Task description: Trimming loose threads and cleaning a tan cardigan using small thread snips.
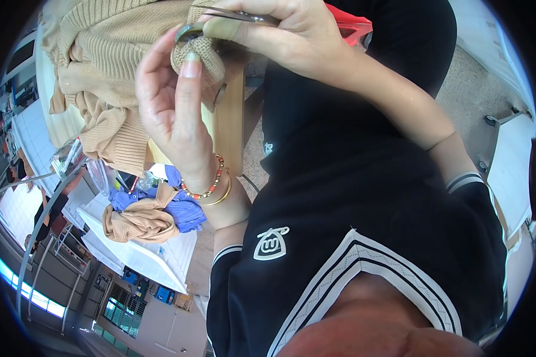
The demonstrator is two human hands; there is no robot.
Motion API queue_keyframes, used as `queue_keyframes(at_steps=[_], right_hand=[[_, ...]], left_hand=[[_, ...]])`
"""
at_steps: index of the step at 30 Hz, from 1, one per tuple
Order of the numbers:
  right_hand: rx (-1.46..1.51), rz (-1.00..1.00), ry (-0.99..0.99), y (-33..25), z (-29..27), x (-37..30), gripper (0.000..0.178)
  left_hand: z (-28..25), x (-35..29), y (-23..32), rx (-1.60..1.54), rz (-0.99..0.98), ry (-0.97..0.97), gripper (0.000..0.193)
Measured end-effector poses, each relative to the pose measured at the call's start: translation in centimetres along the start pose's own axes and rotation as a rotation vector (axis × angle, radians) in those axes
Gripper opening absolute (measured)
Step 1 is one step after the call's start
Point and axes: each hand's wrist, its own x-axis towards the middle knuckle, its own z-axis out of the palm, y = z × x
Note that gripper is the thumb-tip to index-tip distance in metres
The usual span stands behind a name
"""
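My left hand [175, 110] pinches a folded edge of a tan ribbed knit garment [101, 50] between thumb and fingers. A dark, shiny button [187, 33] sits at that pinched fold, beside my fingertips. Lower on the garment's edge hangs another, brownish button [220, 94]. My right hand [298, 38] is closed round small metal scissors [253, 17], whose slim blades point left above the button. A tan cover wraps the right thumb, which presses close to the fold. The scissors' handles are hidden in the palm.
The garment spreads over a pale wooden table [229, 128] to the left. Beyond its near end, tan and blue clothes [155, 211] lie on a white surface [161, 256]. A red plastic item [348, 25] lies past my right wrist. Another person [56, 202] is at the far left.
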Motion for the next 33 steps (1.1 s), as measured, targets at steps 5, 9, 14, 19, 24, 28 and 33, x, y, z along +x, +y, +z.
queue_keyframes(at_steps=[5,9,14,19,24,28,33], right_hand=[[-0.214,-0.142,0.033,1.4,-0.3,0.0,0.025],[-0.413,-0.299,-0.009,1.9,-0.6,0.4,0.030],[-0.176,-0.177,0.031,1.5,-0.2,-0.1,0.031],[-0.441,-0.298,0.012,3.1,-0.5,-0.8,0.040],[-0.364,-0.269,-0.019,2.4,-0.2,-1.0,0.038],[-0.357,-0.300,0.005,2.4,-0.4,-0.6,0.035],[-0.328,-0.288,-0.001,2.8,-0.7,-0.4,0.035]], left_hand=[[0.4,-0.6,-0.2,0.446,0.280,0.152,0.022],[1.4,-0.4,-0.4,0.555,0.311,0.214,0.019],[0.9,-0.1,0.2,0.571,0.239,0.252,0.016],[0.1,0.4,0.1,0.709,0.372,0.106,0.008],[0.1,-0.2,-0.2,0.534,0.321,0.142,0.009],[0.7,0.4,-0.7,0.585,0.447,0.157,0.008],[0.9,0.7,-0.9,0.606,0.475,0.130,0.010]])
